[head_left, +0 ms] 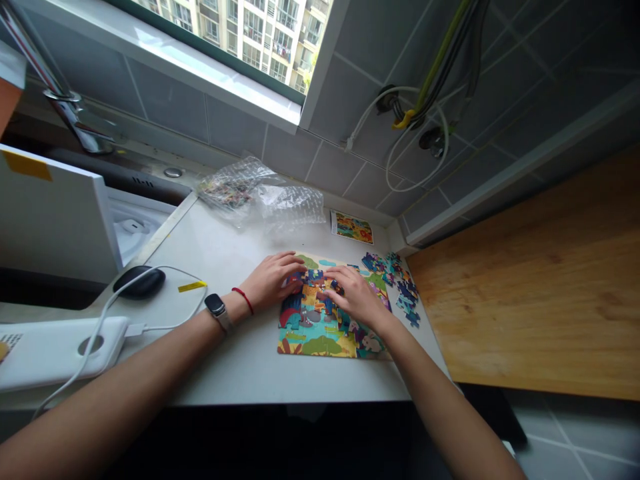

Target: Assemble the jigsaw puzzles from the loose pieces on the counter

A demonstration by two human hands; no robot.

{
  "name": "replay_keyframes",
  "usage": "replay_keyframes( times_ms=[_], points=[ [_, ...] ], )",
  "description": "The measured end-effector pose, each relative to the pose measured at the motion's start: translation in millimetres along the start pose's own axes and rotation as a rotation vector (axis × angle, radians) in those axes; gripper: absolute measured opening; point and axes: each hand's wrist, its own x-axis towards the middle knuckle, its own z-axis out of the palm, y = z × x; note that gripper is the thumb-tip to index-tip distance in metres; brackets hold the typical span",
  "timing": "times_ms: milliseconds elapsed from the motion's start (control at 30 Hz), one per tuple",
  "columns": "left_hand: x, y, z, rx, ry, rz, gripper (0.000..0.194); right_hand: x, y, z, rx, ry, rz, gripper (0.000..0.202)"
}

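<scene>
Two hands down on the jigsaw puzzle (325,345), which sits flat on the white counter (225,380) right in front of you, mostly filled in. Your left hand (275,277) is over its upper left edge, fingers stretched out and a bit bent; your right hand (357,293) comes across the upper middle, thumb apart from the fingers. Neither is balled into a fist, but I can't make out if you're pinching a piece in either one, fingertips are too small to see. You've got a pile of loose pieces (407,293) just off the puzzle's right side, a little picture card (353,227) behind it near the wall, and a crinkly clear bag (290,203) further left. Way over left there's a rounded black gadget (143,283) beside a white cable (175,269).
</scene>
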Motion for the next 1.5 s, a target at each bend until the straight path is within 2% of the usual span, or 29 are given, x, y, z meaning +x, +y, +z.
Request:
replay_keyframes(
  times_ms=[167,333,467,633,833,1000,1500],
  points=[
    [-1,-9,-1.2,-0.016,-0.011,-0.025,0.035,32,13,6,0.006,-0.099,0.007,0.041],
    [-2,-7,0.1,0.023,-0.037,-0.04,0.037,46,15,7,0.028,-0.172,0.033,0.039],
    [-1,-6,1.0,0.033,-0.033,-0.044,0.036,46,16,7,0.084,-0.186,0.052,0.041],
    [-1,-6,0.7,0.029,-0.045,-0.049,0.036,39,15,12,0.108,-0.118,0.026,0.042],
    [-1,-5,-0.4,0.025,-0.055,-0.062,0.037,34,12,20,0.089,-0.044,-0.042,0.028],
    [0,-4,0.1,0.021,-0.066,-0.073,0.037,37,11,22,0.038,-0.08,-0.109,0.027],
    [1,-2,-1.6,0.032,-0.079,-0.095,0.039,46,4,13,-0.022,-0.18,-0.15,0.017]
  ],
)
